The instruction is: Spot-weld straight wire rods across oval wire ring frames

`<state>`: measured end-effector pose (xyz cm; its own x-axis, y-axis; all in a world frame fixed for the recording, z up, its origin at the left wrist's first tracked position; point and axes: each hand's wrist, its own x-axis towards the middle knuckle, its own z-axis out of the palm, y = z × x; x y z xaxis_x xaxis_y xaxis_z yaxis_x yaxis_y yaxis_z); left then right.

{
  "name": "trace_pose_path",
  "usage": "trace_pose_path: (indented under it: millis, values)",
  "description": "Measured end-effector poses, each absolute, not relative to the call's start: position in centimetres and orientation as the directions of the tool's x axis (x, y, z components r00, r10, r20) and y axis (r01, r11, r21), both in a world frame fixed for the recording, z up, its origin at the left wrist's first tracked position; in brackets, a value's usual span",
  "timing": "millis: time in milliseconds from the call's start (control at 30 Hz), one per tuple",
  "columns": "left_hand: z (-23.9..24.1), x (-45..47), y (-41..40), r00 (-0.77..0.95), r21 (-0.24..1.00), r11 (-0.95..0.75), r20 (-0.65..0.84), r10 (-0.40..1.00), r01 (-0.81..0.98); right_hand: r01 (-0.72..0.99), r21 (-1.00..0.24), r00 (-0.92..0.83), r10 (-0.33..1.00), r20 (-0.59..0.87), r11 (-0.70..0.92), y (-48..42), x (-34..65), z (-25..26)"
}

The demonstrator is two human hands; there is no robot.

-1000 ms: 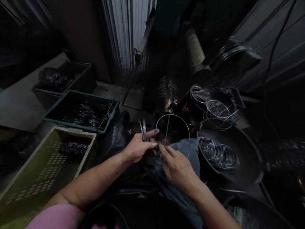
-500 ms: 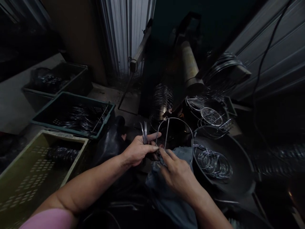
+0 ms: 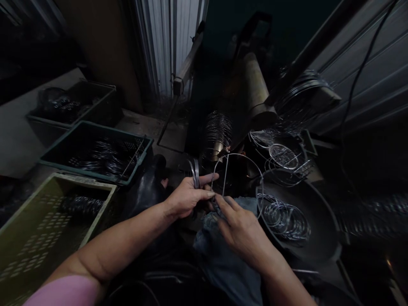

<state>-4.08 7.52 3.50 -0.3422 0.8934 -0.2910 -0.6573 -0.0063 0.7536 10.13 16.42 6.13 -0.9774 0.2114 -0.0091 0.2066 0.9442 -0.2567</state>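
A large thin wire ring [image 3: 236, 154] stands up between my two hands, with a straight wire piece [image 3: 226, 174] across it. My left hand [image 3: 185, 199] pinches the ring's near side with its thumb, the index finger stretched along it. A bundle of bent wires [image 3: 195, 172] is also lodged in that hand, by the thumb. My right hand [image 3: 244, 227] meets the left thumb at the same near part of the ring, fingers bent around it. The exact contact between fingertips and wire is dark and partly hidden. Blue cloth [image 3: 229, 263] lies beneath my right hand.
On the left stand a yellow crate [image 3: 60, 182], a green crate [image 3: 47, 159] and a grey bin [image 3: 110, 95], all containing metal pieces. A round basin [image 3: 321, 238] with wire coils [image 3: 283, 219] is at right. Ahead are a metal cylinder [image 3: 255, 80] and stacked wire rings [image 3: 218, 127].
The ring has shifted slightly right and up between my hands. Both hands stay together at its near side, the left fingers and wire bundle moving a little to the right.
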Motion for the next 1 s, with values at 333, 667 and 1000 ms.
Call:
trace_pose_path:
  millis: [333,667,1000]
  values:
    - [4.1,-4.8,8.3,-0.32,0.713,-0.006,-0.307,0.896,-0.701,0.247,-0.308,-0.968,0.245,-0.044,0.919,17.2,9.3,7.5]
    - [4.2,-4.8,8.1,-0.387,0.835,0.114,-0.366,0.847,-0.539,0.337,-0.2,-0.908,0.374,0.188,0.92,14.3,10.5,5.2]
    - [-4.0,-2.9,2.0,-0.326,0.73,0.368,-0.617,0.716,-0.575,0.849,-0.526,0.102,0.991,0.083,-0.044,19.9,32.3,-6.6]
